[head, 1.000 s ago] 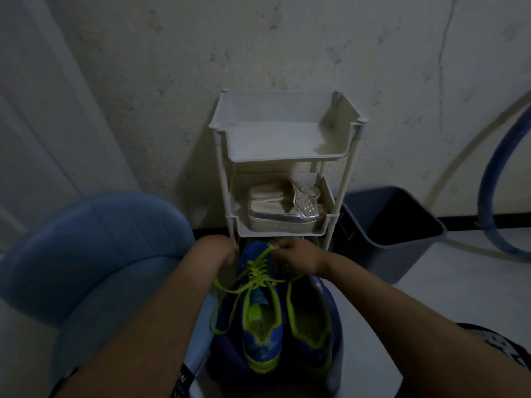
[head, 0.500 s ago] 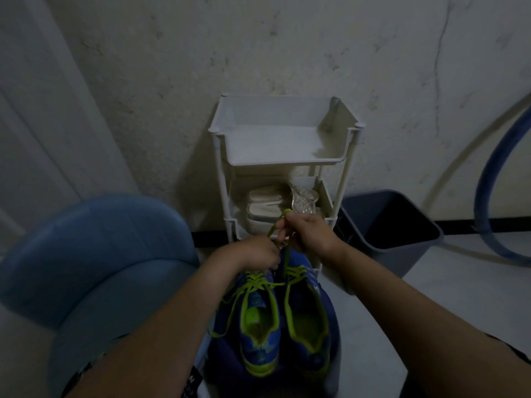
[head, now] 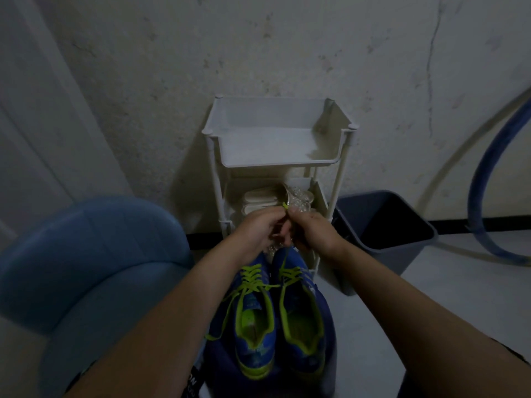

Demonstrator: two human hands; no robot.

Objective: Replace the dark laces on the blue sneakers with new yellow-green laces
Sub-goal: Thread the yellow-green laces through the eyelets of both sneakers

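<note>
Head cam: sneakers (head: 255, 326) toes twd rack (head: 273, 163), lace (head: 285, 257) upright.

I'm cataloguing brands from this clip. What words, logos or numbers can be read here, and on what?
Nothing can be read with certainty.
Garment at the bottom edge: white letters, cut off and too blurred to read.
Left sneaker: pale print on the tongue and insole, too blurred to read.
Right sneaker: white marks on its side, too blurred to read.
Rack and bin: no text shows.
</note>
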